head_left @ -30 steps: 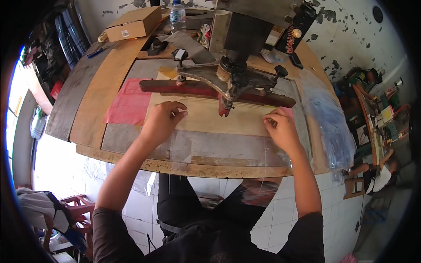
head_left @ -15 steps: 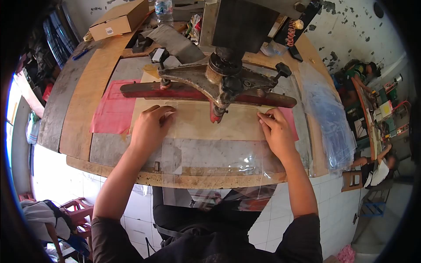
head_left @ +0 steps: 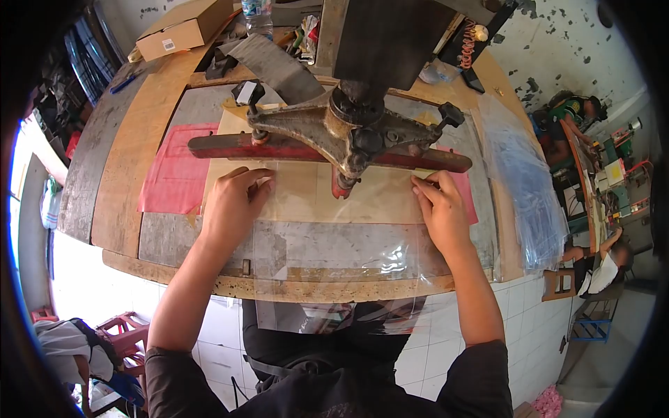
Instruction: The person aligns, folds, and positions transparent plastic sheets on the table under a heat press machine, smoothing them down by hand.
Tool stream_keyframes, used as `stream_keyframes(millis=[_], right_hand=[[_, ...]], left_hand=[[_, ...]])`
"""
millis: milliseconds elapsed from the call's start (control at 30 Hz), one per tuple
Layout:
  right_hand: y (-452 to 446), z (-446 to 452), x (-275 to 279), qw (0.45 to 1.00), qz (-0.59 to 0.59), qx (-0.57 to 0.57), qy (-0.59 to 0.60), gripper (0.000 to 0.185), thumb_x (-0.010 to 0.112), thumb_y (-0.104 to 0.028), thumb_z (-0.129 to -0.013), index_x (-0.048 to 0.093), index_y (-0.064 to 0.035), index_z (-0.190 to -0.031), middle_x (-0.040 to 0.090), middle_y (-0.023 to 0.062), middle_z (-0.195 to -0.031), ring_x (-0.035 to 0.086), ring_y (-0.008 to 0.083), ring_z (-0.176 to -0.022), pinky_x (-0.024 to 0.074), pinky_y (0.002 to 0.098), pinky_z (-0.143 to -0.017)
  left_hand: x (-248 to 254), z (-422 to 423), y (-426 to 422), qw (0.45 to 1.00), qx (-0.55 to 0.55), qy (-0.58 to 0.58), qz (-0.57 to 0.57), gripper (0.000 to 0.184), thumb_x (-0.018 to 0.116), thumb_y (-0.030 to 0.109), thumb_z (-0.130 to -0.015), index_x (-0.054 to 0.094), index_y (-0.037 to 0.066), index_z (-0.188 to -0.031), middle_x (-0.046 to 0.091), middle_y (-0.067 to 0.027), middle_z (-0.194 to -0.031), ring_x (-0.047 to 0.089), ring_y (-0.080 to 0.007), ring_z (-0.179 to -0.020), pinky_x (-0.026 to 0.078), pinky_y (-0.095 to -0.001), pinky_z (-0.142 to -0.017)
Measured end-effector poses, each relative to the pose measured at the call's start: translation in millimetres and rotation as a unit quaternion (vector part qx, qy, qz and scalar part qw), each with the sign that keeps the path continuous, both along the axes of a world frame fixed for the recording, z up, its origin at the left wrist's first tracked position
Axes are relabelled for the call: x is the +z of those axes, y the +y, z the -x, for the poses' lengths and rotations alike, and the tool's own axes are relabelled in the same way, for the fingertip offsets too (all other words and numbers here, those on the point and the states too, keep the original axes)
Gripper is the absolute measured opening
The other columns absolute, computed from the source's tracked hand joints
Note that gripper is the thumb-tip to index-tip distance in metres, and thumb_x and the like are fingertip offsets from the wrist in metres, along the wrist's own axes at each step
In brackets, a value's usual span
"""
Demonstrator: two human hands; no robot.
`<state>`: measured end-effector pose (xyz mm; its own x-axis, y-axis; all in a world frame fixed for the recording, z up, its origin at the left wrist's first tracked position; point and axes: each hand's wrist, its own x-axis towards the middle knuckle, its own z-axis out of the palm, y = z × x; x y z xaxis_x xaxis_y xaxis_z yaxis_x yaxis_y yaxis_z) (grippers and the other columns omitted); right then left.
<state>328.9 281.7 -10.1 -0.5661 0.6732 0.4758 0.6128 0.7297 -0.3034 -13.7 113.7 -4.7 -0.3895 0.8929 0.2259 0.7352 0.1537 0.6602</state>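
A clear plastic sheet (head_left: 334, 254) lies over the work surface and hangs past the table's front edge above my lap. My left hand (head_left: 233, 202) pinches its far left side, thumb against fingers. At the far right side my right hand (head_left: 444, 202) pinches the sheet in the same way. Beneath it is a pale yellowish mat (head_left: 313, 205). Just beyond my fingers, a machine's red and black bar (head_left: 296, 148) runs crosswise under a metal bracket (head_left: 313, 120) with knobs. A short red arm (head_left: 341, 184) sticks out from it between my hands.
Red sheeting (head_left: 174, 171) is at the left of the mat. A stack of clear plastic sheets (head_left: 523, 202) hangs over the table's right edge. At the back stand a cardboard box (head_left: 174, 36) and a plastic bottle (head_left: 258, 21). Other people (head_left: 571, 115) are at the far right.
My left hand has shifted slightly left, and the clear sheet's left edge with it. The right hand still pinches in nearly the same place. The camera view has moved a little.
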Motion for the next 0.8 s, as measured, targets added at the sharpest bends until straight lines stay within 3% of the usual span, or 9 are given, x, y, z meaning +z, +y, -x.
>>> stream_keyframes(millis=[433, 500, 533, 633, 800], right_hand=[[1, -1, -5, 1.000, -0.009, 0.002, 0.000, 0.021, 0.077, -0.005, -0.096, 0.081, -0.0046, -0.117, 0.064, 0.0110, -0.105, 0.070, 0.0309, -0.091, 0.0571, 0.0437, -0.077], [1, 0, -2, 1.000, -0.008, 0.000, -0.007, 0.022, 0.077, -0.005, -0.097, 0.081, -0.0040, -0.118, 0.063, 0.0113, -0.106, 0.069, 0.0315, -0.091, 0.0560, 0.0438, -0.077], [0, 1, -2, 1.000, -0.005, 0.008, -0.003, 0.022, 0.077, -0.005, -0.097, 0.081, -0.0040, -0.118, 0.063, 0.0113, -0.106, 0.069, 0.0315, -0.091, 0.0560, 0.0438, -0.077], [-2, 2, 1, 1.000, 0.005, 0.001, -0.010, 0.022, 0.075, -0.003, -0.098, 0.081, -0.0026, -0.119, 0.063, 0.0118, -0.104, 0.068, 0.0314, -0.090, 0.0550, 0.0432, -0.079], [-3, 4, 0, 1.000, -0.010, 0.004, -0.010, 0.024, 0.075, -0.002, -0.098, 0.081, -0.0032, -0.121, 0.063, 0.0117, -0.103, 0.067, 0.0302, -0.090, 0.0546, 0.0433, -0.078]], left_hand=[[-3, -2, -3, 0.999, 0.008, 0.032, 0.003, 0.024, 0.077, 0.013, -0.097, 0.081, 0.005, -0.119, 0.072, -0.0143, -0.096, 0.070, -0.0282, -0.073, 0.058, -0.0419, -0.075], [-4, 1, -7, 0.986, -0.047, 0.155, -0.035, 0.024, 0.076, 0.016, -0.095, 0.081, 0.009, -0.118, 0.068, -0.0118, -0.102, 0.071, -0.0293, -0.090, 0.059, -0.0433, -0.081], [-4, 2, -9, 0.986, -0.039, 0.159, -0.030, 0.024, 0.076, 0.016, -0.095, 0.081, 0.009, -0.118, 0.068, -0.0118, -0.102, 0.071, -0.0293, -0.090, 0.059, -0.0433, -0.081], [-8, 1, -8, 0.960, -0.069, 0.259, -0.073, 0.025, 0.073, 0.014, -0.096, 0.077, 0.007, -0.119, 0.063, -0.0063, -0.115, 0.064, -0.0263, -0.114, 0.054, -0.0413, -0.093], [-13, -1, -8, 0.959, -0.057, 0.273, -0.043, 0.023, 0.076, 0.013, -0.096, 0.078, 0.009, -0.118, 0.066, -0.0045, -0.118, 0.067, -0.0257, -0.112, 0.057, -0.0425, -0.093]])
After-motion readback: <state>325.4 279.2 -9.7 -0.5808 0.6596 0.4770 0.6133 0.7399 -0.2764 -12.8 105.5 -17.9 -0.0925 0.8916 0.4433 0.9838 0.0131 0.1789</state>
